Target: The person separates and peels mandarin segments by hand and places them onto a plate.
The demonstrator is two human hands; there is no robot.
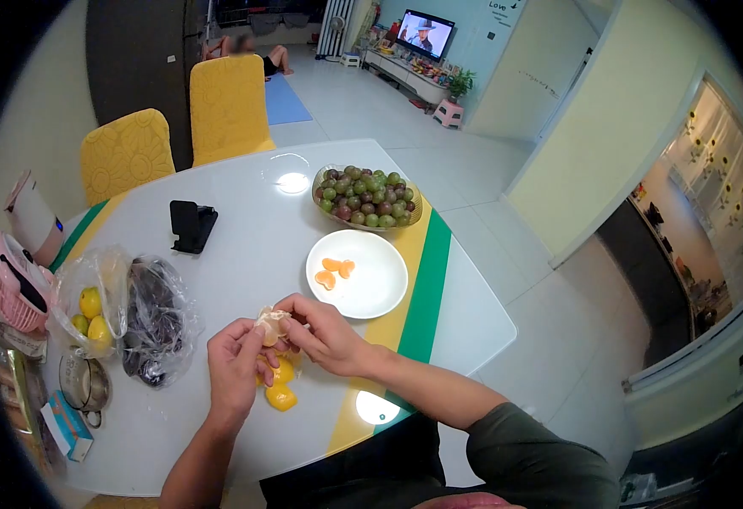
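Note:
Between my two hands, above the table, is a peeled mandarin (271, 325) with pale pith showing. My left hand (237, 356) grips it from the left with thumb and fingers. From the right, my right hand (325, 335) pinches at its upper side. Below them, pieces of yellow-orange peel (281, 397) lie on the table, partly hidden by my fingers. A white plate (380, 293) stands just beyond my right hand. Several loose mandarin segments (327, 279) lie on its left half.
A basket of grapes (367, 199) stands behind the plate. A black phone stand (191, 226) is farther left. Bags with yellow fruit (91, 314) and dark contents (152, 322), a glass cup (85, 386) and a blue-white box (67, 428) line the left side. Yellow chairs (227, 110) stand behind.

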